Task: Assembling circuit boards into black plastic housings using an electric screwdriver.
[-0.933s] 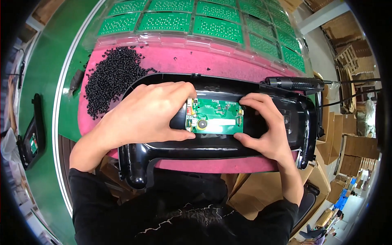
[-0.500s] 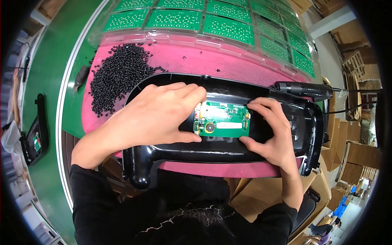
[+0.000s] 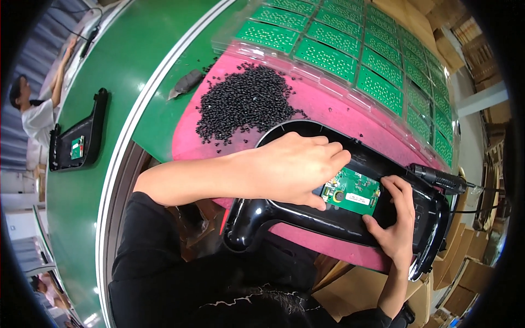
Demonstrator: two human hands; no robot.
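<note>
On the near edge of the pink mat: a long glossy black plastic housing (image 3: 350, 218) lies across the pink felt-like mat (image 3: 339, 109), which covers the table; its left end hangs over the mat's near edge.
Board: a small green rectangular circuit board (image 3: 353, 191) sits in the recess of the black housing, toward its right half.
Left hand: the left hand (image 3: 290, 167) lies palm down over the housing, its grip pressed flat, fingertips touching the board's left edge.
Right hand: the right hand (image 3: 396, 221) curls round the housing's near rim, its grip pinching the board's right edge between thumb and fingers.
Change: against the earlier views, the board lies further right and tilted in the picture, because the head has turned left; both hands keep their places on it. I judge the seating of the board to be still in hand, not finished.
Behind: a heap of small black plastic pellets (image 3: 243, 104) lies toward the mat's far left corner; clear trays of green boards (image 3: 350, 52) line the far edge.
Right edge: a black electric screwdriver (image 3: 437, 177) rests just beside the housing.
Left: a second black housing (image 3: 76, 134) lies on the green conveyor belt (image 3: 126, 71).
</note>
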